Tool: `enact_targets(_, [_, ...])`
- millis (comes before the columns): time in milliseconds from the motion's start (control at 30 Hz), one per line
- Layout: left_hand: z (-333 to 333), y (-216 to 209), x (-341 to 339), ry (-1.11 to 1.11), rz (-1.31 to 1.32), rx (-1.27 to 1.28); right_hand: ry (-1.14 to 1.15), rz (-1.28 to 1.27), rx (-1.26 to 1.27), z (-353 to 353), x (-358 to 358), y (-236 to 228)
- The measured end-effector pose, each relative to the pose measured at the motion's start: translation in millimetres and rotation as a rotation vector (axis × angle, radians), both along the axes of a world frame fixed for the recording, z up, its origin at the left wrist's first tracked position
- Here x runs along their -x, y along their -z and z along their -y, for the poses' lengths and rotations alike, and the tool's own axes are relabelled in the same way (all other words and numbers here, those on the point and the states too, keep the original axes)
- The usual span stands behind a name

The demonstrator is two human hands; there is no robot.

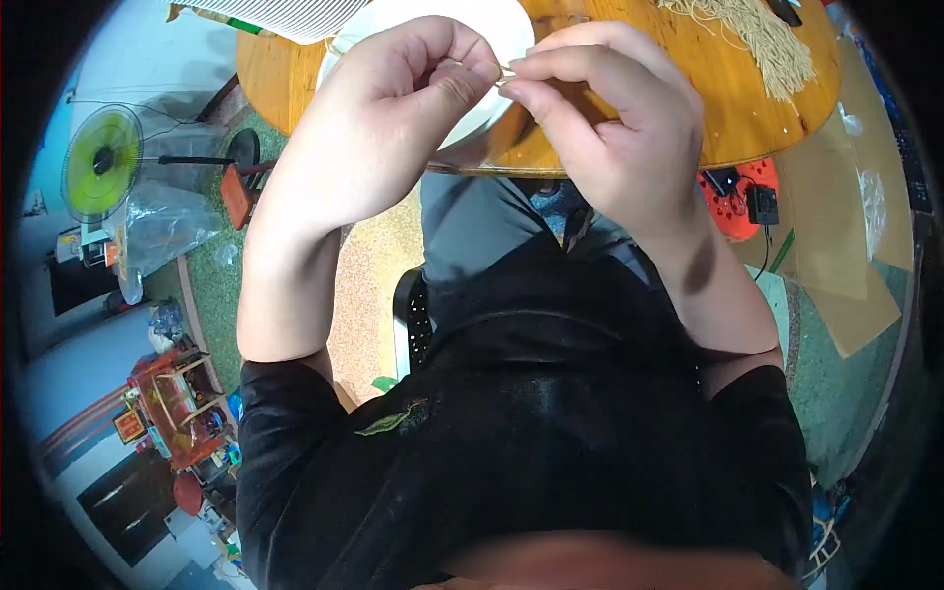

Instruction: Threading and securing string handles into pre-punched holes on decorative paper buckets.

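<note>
My left hand (388, 118) and my right hand (634, 128) meet above the near edge of a round wooden table (728, 123). Both are closed in a fingertip pinch on a thin beige cord (506, 73), of which only a short piece shows between the fingertips. Under my left hand lies a white round plate (506, 29), partly covered by that hand. To the right of my right hand, a bundle of loose beige cords (762, 49) spreads over the tabletop.
A white ribbed rack (280, 15) reaches past the table's far left edge. At left stands a fan (103, 157) with green blades. A red stool (733, 211) holding a black power adapter (762, 205) is below the table at right, beside cardboard sheets (826, 236).
</note>
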State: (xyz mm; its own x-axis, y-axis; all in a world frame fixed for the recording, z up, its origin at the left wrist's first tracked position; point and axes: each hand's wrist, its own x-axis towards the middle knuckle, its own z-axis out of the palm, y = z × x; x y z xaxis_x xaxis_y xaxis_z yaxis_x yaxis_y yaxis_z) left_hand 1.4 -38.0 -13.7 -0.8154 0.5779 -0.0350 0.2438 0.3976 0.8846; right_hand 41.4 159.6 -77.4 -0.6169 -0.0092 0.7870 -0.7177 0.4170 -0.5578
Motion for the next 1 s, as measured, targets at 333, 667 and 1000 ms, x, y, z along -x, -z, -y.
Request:
enact_targets(333, [-7, -3, -4, -0.096, -0.041, 0.06, 0.027, 0.094, -0.014, -1, -7, 1])
enact_targets(667, [-7, 4, 1, -0.2, -0.515, 0.268, -0.193, 0.313, 0.001, -13, -24, 17])
enact_targets(1000, [-10, 5, -1, -0.155, -0.657, 0.304, -0.503, 0.287, 0.282, -2, -7, 17])
